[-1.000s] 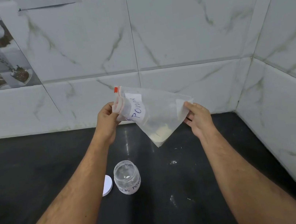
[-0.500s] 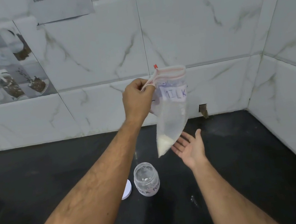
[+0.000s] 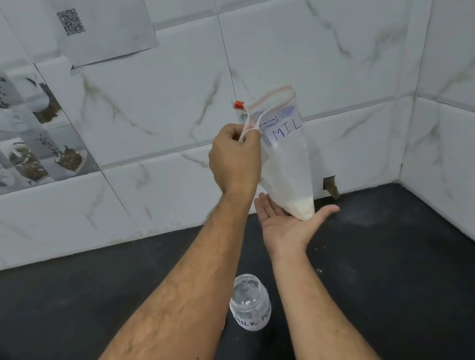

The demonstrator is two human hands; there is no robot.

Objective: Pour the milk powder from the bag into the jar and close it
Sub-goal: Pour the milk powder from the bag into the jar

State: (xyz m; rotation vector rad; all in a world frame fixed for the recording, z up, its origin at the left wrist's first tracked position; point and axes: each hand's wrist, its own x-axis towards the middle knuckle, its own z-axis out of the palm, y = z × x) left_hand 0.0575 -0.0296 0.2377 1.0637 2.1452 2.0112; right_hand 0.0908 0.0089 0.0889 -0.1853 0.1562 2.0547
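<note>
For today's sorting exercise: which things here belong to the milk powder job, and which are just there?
Job: bag, held by left hand; right hand under it; open jar.
Just there: paper sheet on the wall, picture tiles, black counter.

Head view: worn on the person's head, it looks forward and down, close over both forearms.
Faces: the black counter [image 3: 394, 249] and the tiled wall corner [image 3: 409, 138].

Bare counter [image 3: 401, 294] right of the jar [image 3: 250, 302]; walls [image 3: 471, 145] close the corner.
</note>
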